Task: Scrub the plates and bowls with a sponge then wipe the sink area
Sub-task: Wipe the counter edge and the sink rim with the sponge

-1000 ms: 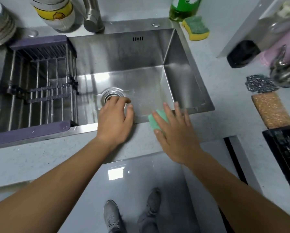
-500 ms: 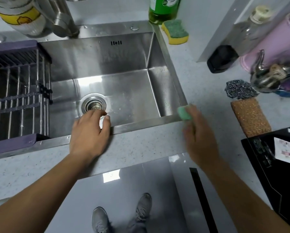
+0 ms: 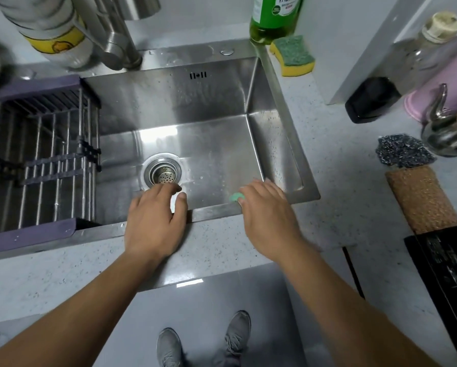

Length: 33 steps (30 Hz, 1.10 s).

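Right hand (image 3: 269, 215): palm down, fingers bent over the green sponge (image 3: 235, 197) and thumb at its side, so you're holding it. Only a small corner of the sponge shows. It sits on the front rim of the sink (image 3: 211, 211), toward the right corner.

Left hand (image 3: 155, 221): rests on the same front rim and holds nothing. Its fingers are loosely bent over the inner edge, just in front of the drain strainer (image 3: 162, 177).

Progress, as a judgement: no plate or bowl shows in the basin or on the drying rack (image 3: 50, 165), so the scrubbing part reads as done. A grey blur at the far left edge may be stacked dishes, can't tell. You're in the wipe step, working the front rim.

Left to do: droplets show on the right inner wall and on the back ledge by the faucet (image 3: 116, 43), and the speckled counter (image 3: 341, 168) around the sink probably needs a pass too.

Further out, a soap bottle (image 3: 272, 19) and a yellow sponge (image 3: 293, 55) sit at the back right corner. Steel wool (image 3: 404, 152) and a brown pad (image 3: 422, 200) lie on the counter to the right, well apart from your hands.
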Tool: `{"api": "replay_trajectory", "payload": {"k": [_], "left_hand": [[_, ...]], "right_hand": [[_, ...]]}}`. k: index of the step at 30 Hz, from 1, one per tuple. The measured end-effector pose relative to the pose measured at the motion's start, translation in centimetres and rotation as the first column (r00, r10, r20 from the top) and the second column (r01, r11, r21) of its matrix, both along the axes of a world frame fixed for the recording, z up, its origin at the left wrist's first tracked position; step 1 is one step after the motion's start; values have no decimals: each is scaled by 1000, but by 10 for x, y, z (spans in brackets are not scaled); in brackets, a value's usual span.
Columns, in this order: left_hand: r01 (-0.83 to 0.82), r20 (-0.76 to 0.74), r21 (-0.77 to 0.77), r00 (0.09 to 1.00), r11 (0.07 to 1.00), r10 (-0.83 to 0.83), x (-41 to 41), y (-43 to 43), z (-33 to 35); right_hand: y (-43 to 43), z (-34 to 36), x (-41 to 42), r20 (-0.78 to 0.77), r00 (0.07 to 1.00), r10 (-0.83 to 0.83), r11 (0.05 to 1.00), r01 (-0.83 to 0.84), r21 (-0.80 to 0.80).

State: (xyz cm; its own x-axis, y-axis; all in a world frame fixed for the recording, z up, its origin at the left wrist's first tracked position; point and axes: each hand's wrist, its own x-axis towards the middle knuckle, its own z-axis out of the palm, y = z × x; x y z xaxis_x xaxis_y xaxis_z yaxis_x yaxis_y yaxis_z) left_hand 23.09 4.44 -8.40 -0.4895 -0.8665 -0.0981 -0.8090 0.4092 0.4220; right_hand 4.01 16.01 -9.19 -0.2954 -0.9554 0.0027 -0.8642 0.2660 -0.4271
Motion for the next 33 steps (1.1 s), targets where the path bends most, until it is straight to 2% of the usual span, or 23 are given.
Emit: {"api": "replay_trajectory", "payload": {"k": [2,3,4,5,6,8,9,10,12,18,21,23,29,33], "left_hand": [[-3,1,-4,1000,1000,3,1,0,1],[-3,2,-6,1000,1000,3,1,-1,0],[-7,3,-6,1000,1000,7,1,-2,0],[-13,5,-6,1000,1000,13,2,-2,0],[-13,7,-7,1000,1000,13,2,-2,-1],[-19,7,-7,1000,1000,19,3,-2,-1],[-17,6,-7,1000,1000,17,2,-2,-1],[-15,7,-7,1000,1000,15,2,-1,-1],[-13,12,-5,1000,1000,13,3,-2,0],[-6,35,-3,999,1000,6,2,-3,0],[-6,39,-1,999,1000,6,3,-4,-1],[-5,41,-3,999,1000,5,3,-5,-2],[5,48,8,999,1000,-5,4,-5,-2],[5,44,15,999,1000,-5,3,-5,-1]], "right_hand": [[-16,13,3,152,988,-25,999,30,-31],[-26,22,2,282,956,-79,996,87,-15],[-39,31,0,441,884,-154,985,171,1],[-53,40,-3,620,749,-232,960,280,21],[-66,46,-10,780,556,-286,921,385,64],[-92,52,-25,945,151,-291,873,446,197],[-101,53,-34,960,33,-277,869,434,236],[-110,54,-40,964,-26,-266,873,418,252],[-125,56,-46,965,-6,-262,891,383,244],[-159,66,-39,878,386,-285,944,273,187],[-168,69,-32,802,518,-299,952,221,213],[-170,69,-28,779,542,-314,948,221,229],[-166,62,-20,780,516,-353,929,293,226],[-160,60,-23,736,569,-367,925,307,224]]}}
